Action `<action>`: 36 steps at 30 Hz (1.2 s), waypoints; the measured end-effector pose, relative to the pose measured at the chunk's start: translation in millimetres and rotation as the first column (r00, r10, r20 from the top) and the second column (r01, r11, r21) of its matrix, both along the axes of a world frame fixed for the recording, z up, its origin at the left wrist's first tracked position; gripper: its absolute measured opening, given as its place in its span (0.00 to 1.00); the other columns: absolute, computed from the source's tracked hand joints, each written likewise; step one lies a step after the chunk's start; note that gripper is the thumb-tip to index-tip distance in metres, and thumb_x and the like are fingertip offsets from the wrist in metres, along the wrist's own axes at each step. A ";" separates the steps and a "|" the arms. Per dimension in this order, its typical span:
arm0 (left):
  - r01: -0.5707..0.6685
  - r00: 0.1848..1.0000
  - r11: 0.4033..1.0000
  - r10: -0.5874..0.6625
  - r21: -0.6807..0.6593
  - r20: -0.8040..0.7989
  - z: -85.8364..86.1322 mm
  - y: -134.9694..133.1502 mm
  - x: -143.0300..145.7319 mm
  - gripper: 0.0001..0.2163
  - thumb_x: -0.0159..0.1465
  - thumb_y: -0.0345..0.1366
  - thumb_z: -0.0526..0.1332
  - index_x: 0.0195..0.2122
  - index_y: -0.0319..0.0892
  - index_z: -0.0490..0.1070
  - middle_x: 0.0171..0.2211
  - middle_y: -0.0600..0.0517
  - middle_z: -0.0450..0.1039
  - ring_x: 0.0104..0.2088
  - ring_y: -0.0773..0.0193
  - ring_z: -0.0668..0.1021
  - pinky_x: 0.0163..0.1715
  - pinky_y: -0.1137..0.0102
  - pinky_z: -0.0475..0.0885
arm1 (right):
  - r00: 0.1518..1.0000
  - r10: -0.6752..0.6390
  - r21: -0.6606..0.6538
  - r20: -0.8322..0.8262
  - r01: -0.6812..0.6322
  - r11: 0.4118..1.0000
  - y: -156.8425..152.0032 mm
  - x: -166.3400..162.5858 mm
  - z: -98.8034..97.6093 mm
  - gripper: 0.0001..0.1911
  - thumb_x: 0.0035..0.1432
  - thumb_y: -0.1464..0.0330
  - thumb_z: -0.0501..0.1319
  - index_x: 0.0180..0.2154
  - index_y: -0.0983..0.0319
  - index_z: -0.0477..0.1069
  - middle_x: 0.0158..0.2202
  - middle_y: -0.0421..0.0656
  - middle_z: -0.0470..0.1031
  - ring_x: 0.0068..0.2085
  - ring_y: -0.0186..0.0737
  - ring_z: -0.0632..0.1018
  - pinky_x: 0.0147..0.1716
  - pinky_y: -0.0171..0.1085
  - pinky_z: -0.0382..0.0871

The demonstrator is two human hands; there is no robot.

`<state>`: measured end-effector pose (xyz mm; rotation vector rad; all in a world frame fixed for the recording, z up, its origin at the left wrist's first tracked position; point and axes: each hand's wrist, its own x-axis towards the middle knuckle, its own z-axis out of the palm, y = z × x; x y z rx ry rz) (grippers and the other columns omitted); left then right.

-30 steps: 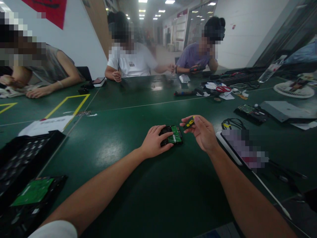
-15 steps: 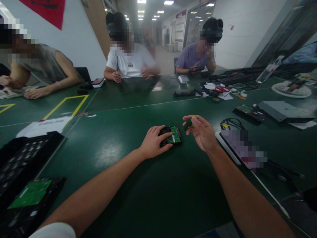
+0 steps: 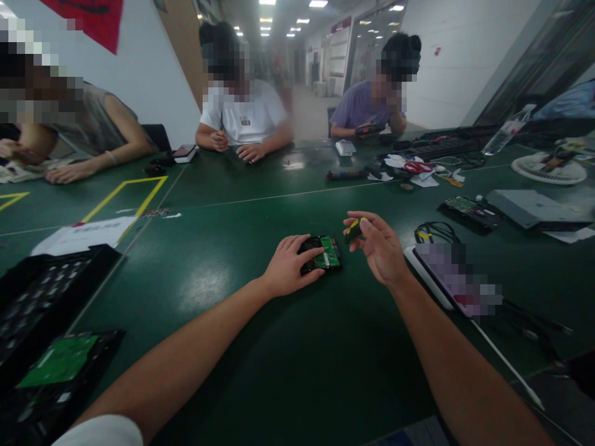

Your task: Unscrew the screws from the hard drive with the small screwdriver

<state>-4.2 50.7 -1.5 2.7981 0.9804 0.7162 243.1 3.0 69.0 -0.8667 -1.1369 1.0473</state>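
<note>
My left hand [image 3: 290, 266] lies over a black hard drive [image 3: 332, 253] on the green table, holding it with the fingers across its top and the thumb along the near side. The drive's green circuit board shows at its right end; the rest is under my fingers. Just right of the drive, my right hand [image 3: 379, 244] pinches a stubby dark green and yellow handle [image 3: 354, 230] that looks like a screwdriver's. Its tip is too small to make out.
At left are a black tray [image 3: 46, 297] and another drive with a green board [image 3: 60, 362]. A phone [image 3: 458, 275], cables [image 3: 437, 232], a further drive [image 3: 469, 212] and a grey metal box [image 3: 537, 207] lie at right. Several people sit across the table [image 3: 223, 204].
In my right hand the handle has turned, showing more yellow. My left hand and the drive stay put. Across the table, the person in white has lowered a hand to the table.
</note>
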 end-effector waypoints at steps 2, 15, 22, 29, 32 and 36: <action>0.003 1.000 1.000 -0.003 0.003 0.006 -0.5 0.3 0.0 0.27 0.71 0.55 0.63 0.67 0.52 0.73 0.70 0.40 0.63 0.68 0.40 0.68 0.67 0.41 0.63 | 1.000 -0.005 0.013 0.017 0.005 1.000 -0.3 -0.2 0.3 0.13 0.65 0.54 0.69 0.46 0.53 0.83 0.47 0.43 0.81 0.41 0.38 0.80 0.28 0.33 0.73; 0.009 1.000 1.000 -0.009 0.006 0.014 -0.4 0.5 -0.1 0.26 0.71 0.55 0.63 0.67 0.52 0.73 0.70 0.40 0.64 0.68 0.40 0.68 0.67 0.42 0.64 | 0.998 0.032 -0.031 -0.062 -0.034 0.999 3.0 0.6 -2.7 0.19 0.68 0.49 0.64 0.44 0.56 0.82 0.46 0.46 0.83 0.44 0.43 0.82 0.33 0.37 0.77; 0.002 1.000 1.000 -0.002 -0.001 0.008 -0.4 0.8 0.1 0.26 0.71 0.55 0.64 0.67 0.53 0.73 0.70 0.41 0.63 0.69 0.40 0.67 0.67 0.41 0.63 | 1.000 -0.002 0.007 -0.006 0.002 1.000 1.1 0.6 -1.6 0.13 0.67 0.54 0.67 0.45 0.54 0.83 0.48 0.45 0.81 0.44 0.39 0.79 0.30 0.33 0.73; 0.008 1.000 1.000 -0.008 0.007 0.001 -1.1 0.6 -0.6 0.27 0.71 0.55 0.63 0.68 0.51 0.73 0.71 0.39 0.62 0.69 0.40 0.67 0.67 0.42 0.63 | 0.997 0.061 -0.019 -0.050 -0.062 0.998 3.4 2.0 -4.4 0.19 0.69 0.50 0.63 0.45 0.56 0.81 0.48 0.46 0.82 0.46 0.43 0.82 0.33 0.37 0.78; 0.002 1.000 1.000 -0.002 0.009 -0.001 -2.7 1.2 -0.5 0.27 0.71 0.55 0.63 0.68 0.52 0.73 0.71 0.40 0.62 0.69 0.40 0.67 0.68 0.42 0.63 | 0.998 0.035 -0.022 -0.050 -0.036 0.999 4.0 2.4 -5.5 0.18 0.68 0.49 0.64 0.45 0.56 0.81 0.47 0.46 0.82 0.44 0.42 0.82 0.32 0.36 0.77; 0.000 1.000 1.000 0.000 0.009 0.012 -2.6 1.0 0.4 0.27 0.71 0.55 0.64 0.67 0.52 0.74 0.70 0.40 0.63 0.68 0.41 0.68 0.67 0.42 0.63 | 1.000 -0.029 0.003 0.013 0.029 1.000 1.4 0.8 -3.5 0.14 0.67 0.52 0.67 0.47 0.53 0.82 0.47 0.43 0.82 0.42 0.39 0.79 0.30 0.33 0.74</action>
